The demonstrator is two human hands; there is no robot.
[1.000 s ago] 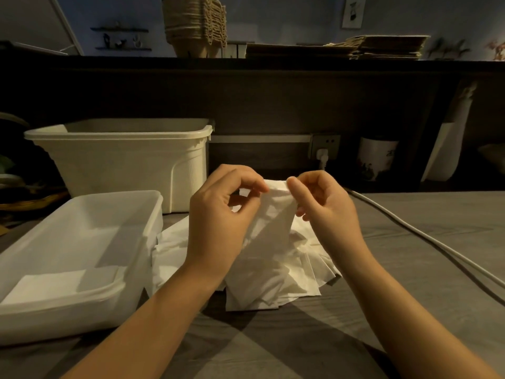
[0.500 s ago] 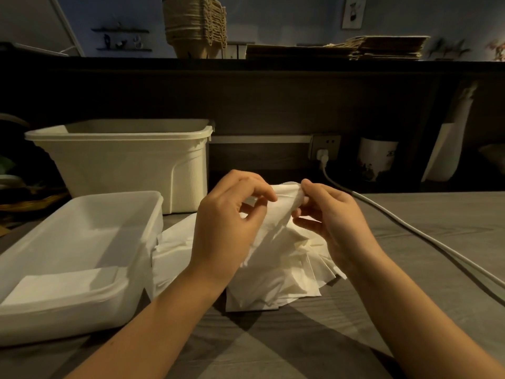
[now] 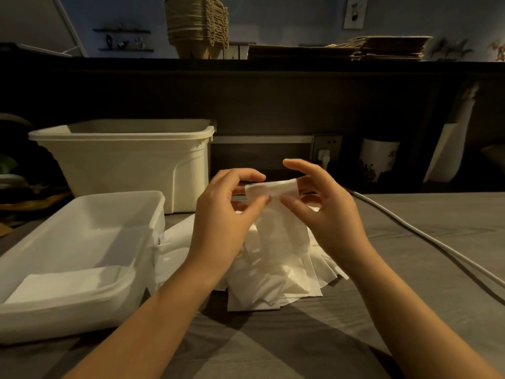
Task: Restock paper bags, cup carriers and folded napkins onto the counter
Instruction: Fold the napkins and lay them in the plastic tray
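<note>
Looking down over a grey tabletop [image 3: 410, 269], with both forearms coming in from the near edge. Seeing a shallow white tray [image 3: 82, 305] at the near left, one folded napkin [image 3: 60, 283] lying flat in its near corner. Finding a loose napkin pile [image 3: 273, 283] spread on the tabletop just beside the tray's right side.

Holding a single napkin [image 3: 273, 188] up above that pile. Pinching its top left corner with the left hand [image 3: 226, 214], thumb and curled forefinger closing on the paper. Pinching its top right corner with the right hand [image 3: 328, 212], thumb against a lower finger and forefinger sticking out free above. Letting the rest of the napkin hang down toward the pile.

Looking further back to a tall cream bin [image 3: 131, 165] behind the tray, a white cable [image 3: 426, 236] running across the right of the tabletop from a wall socket [image 3: 326, 149], and a white mug [image 3: 378, 160] near the socket. Farthest off, seeing a stack of cup carriers [image 3: 196, 26] and flat paper bags [image 3: 355, 47] sitting on the dark counter [image 3: 273, 64] above.
</note>
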